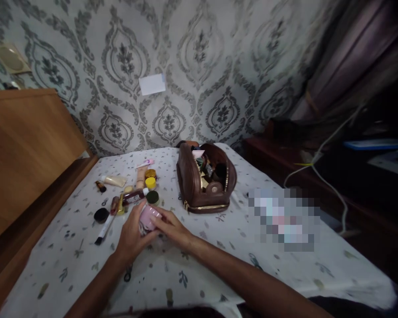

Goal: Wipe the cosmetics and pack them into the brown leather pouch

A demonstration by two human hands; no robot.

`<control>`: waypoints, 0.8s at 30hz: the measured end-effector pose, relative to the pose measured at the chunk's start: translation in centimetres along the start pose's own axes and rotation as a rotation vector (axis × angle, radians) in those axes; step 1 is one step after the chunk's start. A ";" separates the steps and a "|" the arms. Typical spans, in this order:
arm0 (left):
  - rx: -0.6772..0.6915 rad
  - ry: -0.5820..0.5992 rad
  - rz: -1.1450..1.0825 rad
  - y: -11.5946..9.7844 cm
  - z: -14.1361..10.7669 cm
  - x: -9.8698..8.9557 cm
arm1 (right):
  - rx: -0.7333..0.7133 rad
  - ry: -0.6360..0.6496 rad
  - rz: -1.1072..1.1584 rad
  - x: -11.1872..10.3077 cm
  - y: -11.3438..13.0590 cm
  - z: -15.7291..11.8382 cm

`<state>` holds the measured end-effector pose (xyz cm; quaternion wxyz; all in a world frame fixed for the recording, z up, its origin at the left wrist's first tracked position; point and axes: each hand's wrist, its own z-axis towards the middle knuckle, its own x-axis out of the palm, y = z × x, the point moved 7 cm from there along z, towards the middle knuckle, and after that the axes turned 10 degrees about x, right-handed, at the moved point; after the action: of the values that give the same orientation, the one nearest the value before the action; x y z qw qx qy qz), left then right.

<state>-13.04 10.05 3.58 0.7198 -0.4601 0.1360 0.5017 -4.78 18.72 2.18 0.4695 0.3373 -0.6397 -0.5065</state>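
Pink container (149, 217), clasped between left hand (131, 232) and right hand (174, 227), both curled around it, neither nearer; over patterned cloth (219, 254), to the left of open brown bag (188, 179), just beside dark-lidded jar (152, 197); long axis indistinct.

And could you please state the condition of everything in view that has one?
Brown bag: unzipped, open
Pink container: held between left hand and right hand, closure unclear
Yellow-lidded jar: lid on
Dark-lidded jar: lid on
Dark bottle: lying down, capped
Beige tube: lying flat
Curtain: gathered
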 end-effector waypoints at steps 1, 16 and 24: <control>0.033 -0.012 0.039 -0.3 0.1 -0.3 | -0.008 0.002 -0.019 0.0 0.4 -0.2; 0.327 -0.201 0.130 -9.0 4.0 -1.9 | -0.086 -0.156 -0.087 -4.3 10.0 -6.2; 0.245 -0.204 0.054 -7.9 5.6 -1.5 | -0.372 -0.619 -0.543 -13.8 18.8 -9.2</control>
<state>-8.49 13.06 11.75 0.7668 -0.3118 0.1349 0.5446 9.33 33.10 17.18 0.1588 0.2355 -0.5363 -0.7948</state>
